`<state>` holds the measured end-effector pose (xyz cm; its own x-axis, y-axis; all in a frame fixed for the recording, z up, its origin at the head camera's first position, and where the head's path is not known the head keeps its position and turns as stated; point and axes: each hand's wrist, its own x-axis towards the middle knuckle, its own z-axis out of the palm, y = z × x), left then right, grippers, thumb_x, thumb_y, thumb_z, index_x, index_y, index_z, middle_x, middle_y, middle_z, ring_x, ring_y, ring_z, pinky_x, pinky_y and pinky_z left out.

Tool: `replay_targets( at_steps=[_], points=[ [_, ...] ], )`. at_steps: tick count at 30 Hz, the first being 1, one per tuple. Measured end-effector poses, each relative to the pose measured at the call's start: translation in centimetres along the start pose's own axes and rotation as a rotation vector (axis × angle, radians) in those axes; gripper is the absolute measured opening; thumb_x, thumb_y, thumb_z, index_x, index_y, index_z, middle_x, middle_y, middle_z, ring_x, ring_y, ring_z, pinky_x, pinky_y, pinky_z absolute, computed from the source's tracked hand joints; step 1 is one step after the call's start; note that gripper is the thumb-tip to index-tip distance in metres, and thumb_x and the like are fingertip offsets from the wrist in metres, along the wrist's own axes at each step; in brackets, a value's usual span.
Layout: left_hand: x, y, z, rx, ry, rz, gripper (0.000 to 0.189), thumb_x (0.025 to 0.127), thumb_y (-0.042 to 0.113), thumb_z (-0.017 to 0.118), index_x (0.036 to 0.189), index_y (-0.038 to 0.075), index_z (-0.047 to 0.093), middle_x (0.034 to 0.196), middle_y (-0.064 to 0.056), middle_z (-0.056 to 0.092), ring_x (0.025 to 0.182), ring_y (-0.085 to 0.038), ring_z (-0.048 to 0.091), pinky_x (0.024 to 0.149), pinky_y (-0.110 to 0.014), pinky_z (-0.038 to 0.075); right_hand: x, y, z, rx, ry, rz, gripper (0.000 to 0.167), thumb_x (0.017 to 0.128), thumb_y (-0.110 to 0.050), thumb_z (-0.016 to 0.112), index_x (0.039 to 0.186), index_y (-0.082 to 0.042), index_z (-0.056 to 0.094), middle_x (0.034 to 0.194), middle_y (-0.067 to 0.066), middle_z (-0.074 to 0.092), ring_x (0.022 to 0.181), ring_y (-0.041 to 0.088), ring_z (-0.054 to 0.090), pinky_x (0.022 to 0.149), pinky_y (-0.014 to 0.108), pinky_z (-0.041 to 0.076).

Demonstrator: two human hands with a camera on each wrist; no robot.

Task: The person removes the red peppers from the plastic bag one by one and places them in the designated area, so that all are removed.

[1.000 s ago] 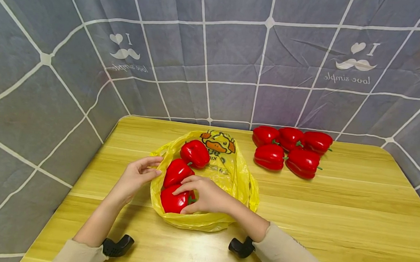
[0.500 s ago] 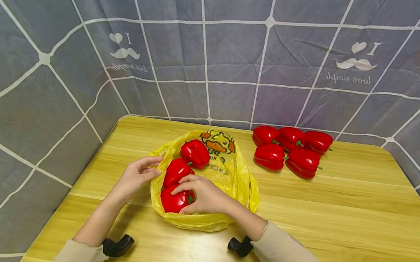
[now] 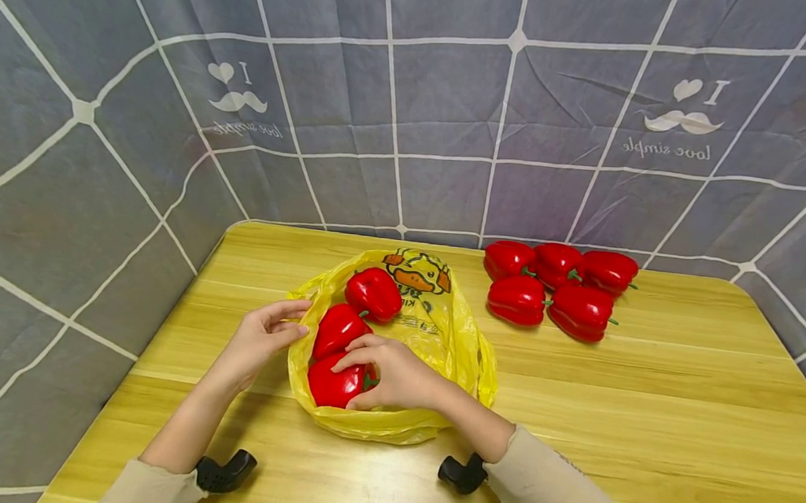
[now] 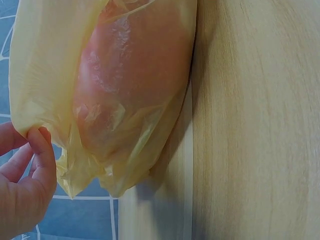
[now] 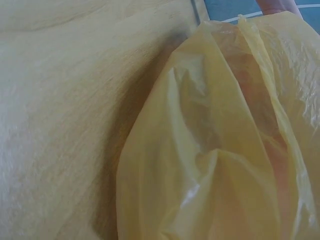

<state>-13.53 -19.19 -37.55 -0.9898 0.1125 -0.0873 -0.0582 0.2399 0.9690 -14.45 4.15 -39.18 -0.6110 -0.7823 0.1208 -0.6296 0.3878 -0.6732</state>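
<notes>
A yellow plastic bag point(image 3: 463, 343) with a printed duck lies with its mouth spread wide in the head view. Three red bell peppers sit along its left side: a far one point(image 3: 374, 294), a middle one point(image 3: 340, 331) and a near one point(image 3: 333, 382). My left hand point(image 3: 264, 339) pinches the bag's left rim between thumb and fingers, as the left wrist view also shows. Reaching in over the near side, my right hand point(image 3: 396, 375) grips the near bell pepper by its stem end. In the right wrist view the bag's film point(image 5: 200, 165) hides that hand.
Several more red bell peppers point(image 3: 581, 313) lie in two rows at the back right of the wooden table point(image 3: 680, 431). A grey curtain point(image 3: 449, 121) with white lines stands behind and at both sides. Black wrist mounts point(image 3: 226, 471) hang under the forearms.
</notes>
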Motion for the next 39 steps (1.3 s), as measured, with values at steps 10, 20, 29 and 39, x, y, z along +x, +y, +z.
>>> replay_targets(
  at_steps=[10,20,29,39],
  points=[
    [-0.1,0.1,-0.1,0.008,-0.002,-0.007,0.045,0.089,0.005,0.060,0.131,-0.006,0.047,0.125,-0.024,0.049,0.092,-0.009,0.055,0.078,-0.017,0.047,-1.1,0.2,-1.0,0.029,0.004,0.065,0.040,0.072,-0.021,0.081,0.110,-0.015,0.069,0.124,0.005,0.056,0.114,0.021,0.049,0.091,0.032,0.045],
    [-0.1,0.0,-0.1,0.005,-0.001,-0.004,0.045,0.089,0.004,0.061,0.131,-0.007,0.047,0.125,-0.024,0.049,0.091,-0.009,0.054,0.078,-0.017,0.047,-2.2,1.1,-1.8,0.056,0.050,0.054,0.039,0.071,-0.021,0.082,0.109,-0.017,0.070,0.123,0.003,0.058,0.115,0.021,0.049,0.092,0.038,0.042],
    [-0.1,0.0,0.0,0.008,-0.003,-0.009,0.046,0.089,0.004,0.061,0.131,-0.006,0.047,0.125,-0.024,0.048,0.092,-0.009,0.054,0.078,-0.017,0.047,-3.1,1.3,-2.5,0.132,0.063,0.110,0.041,0.072,-0.021,0.081,0.110,-0.018,0.070,0.125,0.000,0.056,0.119,0.018,0.045,0.094,0.042,0.040],
    [0.0,0.0,-0.1,0.012,0.000,-0.007,0.046,0.089,0.005,0.061,0.131,-0.006,0.047,0.126,-0.024,0.047,0.093,-0.009,0.054,0.079,-0.017,0.047,-3.7,1.2,-3.6,0.135,0.093,0.078,0.040,0.072,-0.021,0.081,0.111,-0.019,0.070,0.125,-0.002,0.055,0.119,0.018,0.044,0.092,0.039,0.043]
  ],
)
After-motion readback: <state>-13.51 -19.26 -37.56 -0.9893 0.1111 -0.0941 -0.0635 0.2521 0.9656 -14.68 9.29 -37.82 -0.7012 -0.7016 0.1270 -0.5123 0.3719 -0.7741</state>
